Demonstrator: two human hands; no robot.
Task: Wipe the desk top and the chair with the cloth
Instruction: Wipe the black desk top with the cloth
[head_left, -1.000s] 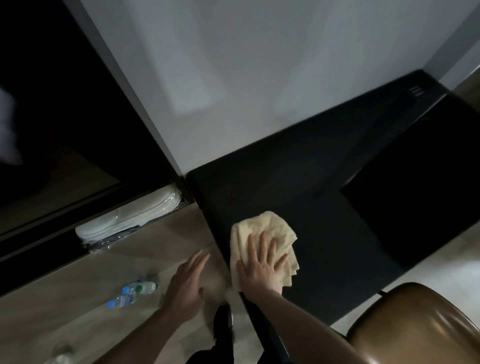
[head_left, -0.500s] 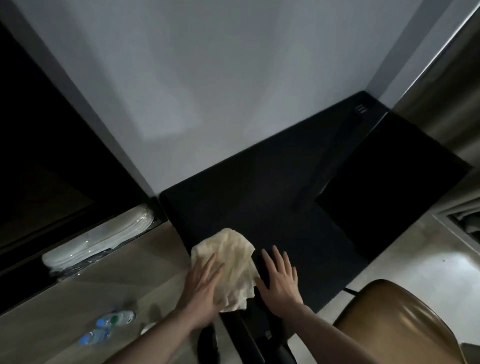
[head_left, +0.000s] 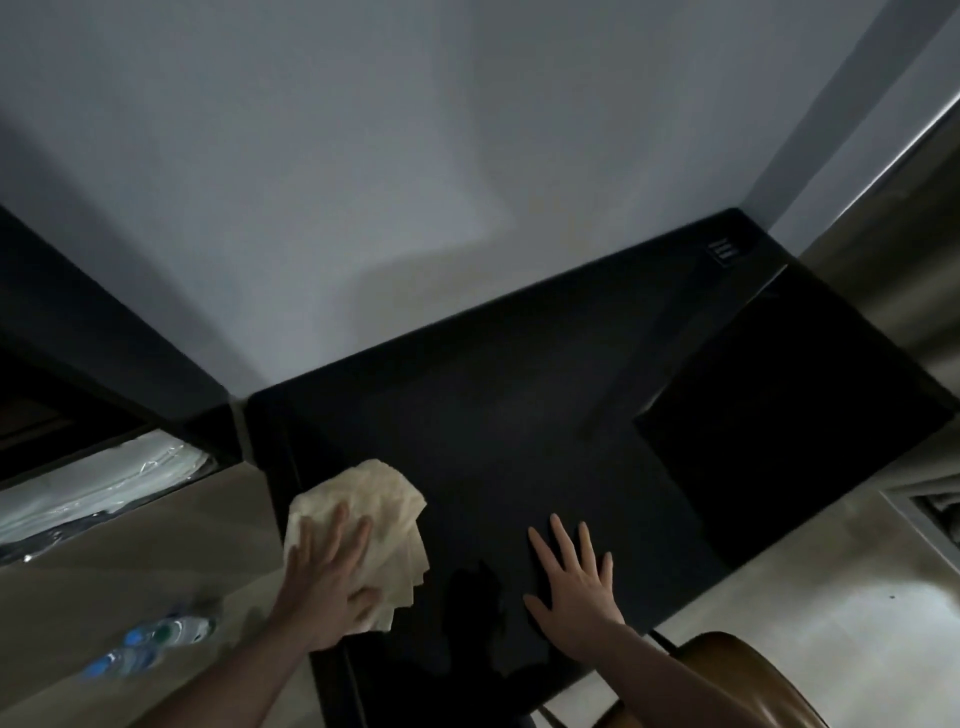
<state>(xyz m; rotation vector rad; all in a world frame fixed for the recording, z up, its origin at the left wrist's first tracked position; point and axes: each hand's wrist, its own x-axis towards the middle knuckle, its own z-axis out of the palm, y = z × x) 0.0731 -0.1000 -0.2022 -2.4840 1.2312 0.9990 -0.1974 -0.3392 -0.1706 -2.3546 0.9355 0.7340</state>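
Observation:
A crumpled pale yellow cloth lies on the left front part of the black desk top. My left hand presses flat on the cloth's near left part, fingers spread, near the desk's left edge. My right hand rests flat and open on the bare desk to the right of the cloth, holding nothing. The brown leather chair shows at the bottom right, partly out of view behind my right forearm.
A grey wall rises behind the desk. Left of the desk a lower wooden shelf carries two water bottles and wrapped white slippers. A darker square panel covers the desk's right end. Pale floor lies at the right.
The cloth passed from my right hand to my left hand. My right hand moved right onto the bare desk. The view shifted to the right along the desk.

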